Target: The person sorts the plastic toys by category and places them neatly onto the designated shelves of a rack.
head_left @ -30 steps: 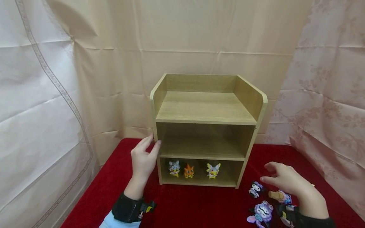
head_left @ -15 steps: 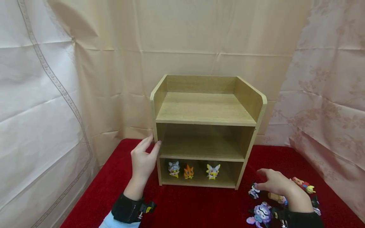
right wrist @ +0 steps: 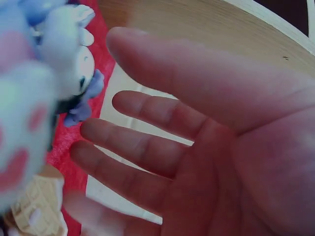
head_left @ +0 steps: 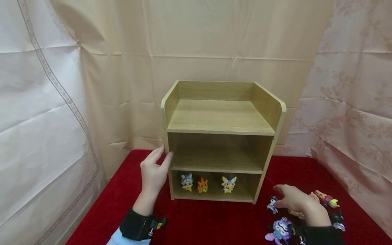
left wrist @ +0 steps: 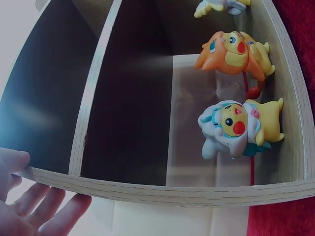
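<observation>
My left hand [head_left: 153, 173] holds the left side panel of a wooden shelf [head_left: 222, 115], its thumb on the inner side and its fingers [left wrist: 47, 204] outside. My right hand [head_left: 295, 199] hovers with loosely bent, spread fingers over toy figures at the right; its palm holds nothing in the right wrist view. Nearest its fingertips is a small black-and-white figure with purple parts [head_left: 272, 206]. A waffle-patterned piece [right wrist: 42, 204] is partly hidden under the hand. In front of it lies a fluffy purple figure [head_left: 281, 229].
On the bottom shelf stand a grey-hooded yellow figure [head_left: 186, 182], an orange one [head_left: 202, 184] and a white-eared one [head_left: 228, 184]. Beyond my right wrist lie a red-and-yellow figure [head_left: 326, 199] and a black one [head_left: 338, 219]. Red cloth [head_left: 214, 221] covers the table; curtains surround it.
My right hand has moved left and lower, toward the black-and-white figure, uncovering the red-and-yellow and black figures behind it. My left hand has stayed on the shelf panel.
</observation>
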The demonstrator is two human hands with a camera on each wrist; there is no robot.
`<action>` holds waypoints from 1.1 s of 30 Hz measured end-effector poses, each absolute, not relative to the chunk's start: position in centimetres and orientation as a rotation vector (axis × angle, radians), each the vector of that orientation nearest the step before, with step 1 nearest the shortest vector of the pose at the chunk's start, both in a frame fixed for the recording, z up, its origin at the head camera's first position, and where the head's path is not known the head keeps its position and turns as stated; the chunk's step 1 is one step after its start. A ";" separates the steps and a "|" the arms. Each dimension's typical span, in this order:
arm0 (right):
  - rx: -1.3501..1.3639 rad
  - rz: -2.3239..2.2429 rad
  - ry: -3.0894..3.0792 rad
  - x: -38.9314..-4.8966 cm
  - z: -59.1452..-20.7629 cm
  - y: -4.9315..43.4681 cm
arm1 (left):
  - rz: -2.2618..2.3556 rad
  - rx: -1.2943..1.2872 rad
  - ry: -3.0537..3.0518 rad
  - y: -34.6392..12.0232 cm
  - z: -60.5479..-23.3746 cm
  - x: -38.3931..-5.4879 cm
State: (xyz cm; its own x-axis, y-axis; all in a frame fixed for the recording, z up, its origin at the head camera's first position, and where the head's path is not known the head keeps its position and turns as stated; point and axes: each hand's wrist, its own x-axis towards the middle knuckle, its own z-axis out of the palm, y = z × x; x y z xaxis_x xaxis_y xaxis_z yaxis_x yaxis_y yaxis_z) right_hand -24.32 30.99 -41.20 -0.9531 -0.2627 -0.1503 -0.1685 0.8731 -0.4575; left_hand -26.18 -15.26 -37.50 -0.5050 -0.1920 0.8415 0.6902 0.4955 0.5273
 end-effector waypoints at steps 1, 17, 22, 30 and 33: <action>-0.334 -0.655 2.832 -24.4 -41.3 31.0 | -1.162 -0.420 -1.783 -15.3 -37.5 -26.2; -0.312 -0.689 2.727 -24.3 -41.4 31.0 | -1.154 -0.433 -1.786 -15.3 -37.4 -26.2; -0.348 -0.703 2.751 -24.3 -41.2 31.1 | -1.173 -0.426 -1.800 -15.3 -37.4 -26.0; -0.412 -0.701 2.788 -23.7 -40.4 31.0 | -1.173 -0.428 -1.807 -15.2 -37.4 -26.0; -0.484 -0.668 2.811 -23.4 -40.0 31.1 | -1.167 -0.426 -1.805 -15.2 -37.4 -26.0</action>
State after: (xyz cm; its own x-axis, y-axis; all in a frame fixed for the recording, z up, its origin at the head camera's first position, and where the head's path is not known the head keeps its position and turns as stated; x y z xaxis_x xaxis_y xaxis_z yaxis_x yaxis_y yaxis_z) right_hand -23.43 31.09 -40.01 -0.9236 -0.3617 -0.1270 -0.2659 0.8431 -0.4674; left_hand -26.05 -15.24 -37.39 -0.5216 -0.1798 0.8340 0.6865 0.4920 0.5354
